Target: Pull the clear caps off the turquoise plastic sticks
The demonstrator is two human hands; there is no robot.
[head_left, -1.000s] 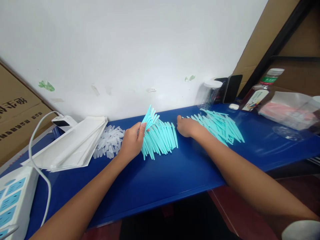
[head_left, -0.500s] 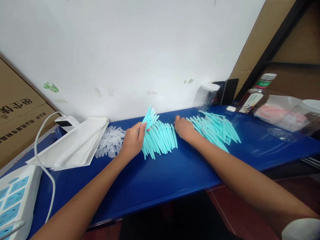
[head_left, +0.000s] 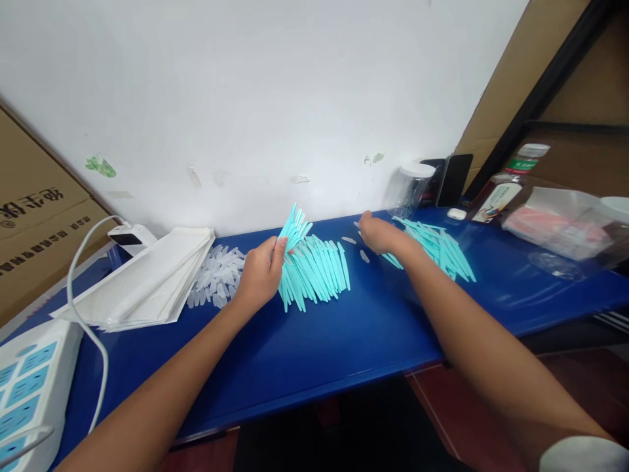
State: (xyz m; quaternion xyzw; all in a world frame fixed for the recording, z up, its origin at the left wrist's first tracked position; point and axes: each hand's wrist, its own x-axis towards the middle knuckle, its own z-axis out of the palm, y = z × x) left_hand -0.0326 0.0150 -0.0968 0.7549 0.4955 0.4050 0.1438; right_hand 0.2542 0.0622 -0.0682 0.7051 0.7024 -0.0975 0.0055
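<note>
My left hand [head_left: 260, 275] is closed round a fanned bunch of turquoise plastic sticks [head_left: 295, 231] that stands up from a leaning row of the same sticks [head_left: 317, 270] on the blue table [head_left: 314, 341]. My right hand [head_left: 377, 235] lies further right, fingers curled on the near end of a loose pile of turquoise sticks [head_left: 435, 244]. What it pinches, if anything, is hidden. A few small clear caps [head_left: 363, 255] lie between the two piles.
A heap of clear plastic caps [head_left: 219, 272] and a stack of white bags [head_left: 142, 282] lie at the left, with a power strip [head_left: 27, 380] and its cable. A clear jar [head_left: 410, 190], a phone, a bottle [head_left: 506, 183] and a plastic bag [head_left: 565, 219] stand at the back right.
My right hand has moved right and back, off the standing row and onto the loose pile, uncovering a few clear caps. My left hand keeps its hold on the bunch.
</note>
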